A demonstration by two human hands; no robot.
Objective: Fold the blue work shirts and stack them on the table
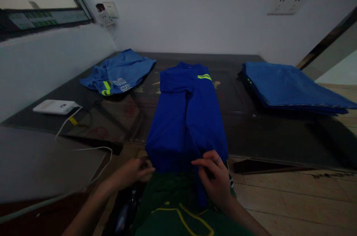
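Observation:
A dark blue long-sleeved work jacket [174,117] lies lengthwise, its collar away from me and its lower part reaching over the table's near edge. Yellow-green stripes mark its upper right. One sleeve is folded across the upper left; another runs down the right side, with a narrow strip of cloth hanging in front of me. At the lower left corner, my left hand [138,171] has its fingers curled against the jacket's edge. My right hand [214,176] is bent over the cloth at the lower right, fingers closed on it near the hanging strip. Fingertip contact is partly dark.
The dark glossy table [240,132] meets the wall. A crumpled blue garment [122,70] lies at the back left, and a stack of folded blue garments [292,85] sits at the right. A white power bank [55,106] trails a white cable [92,148] past my left arm.

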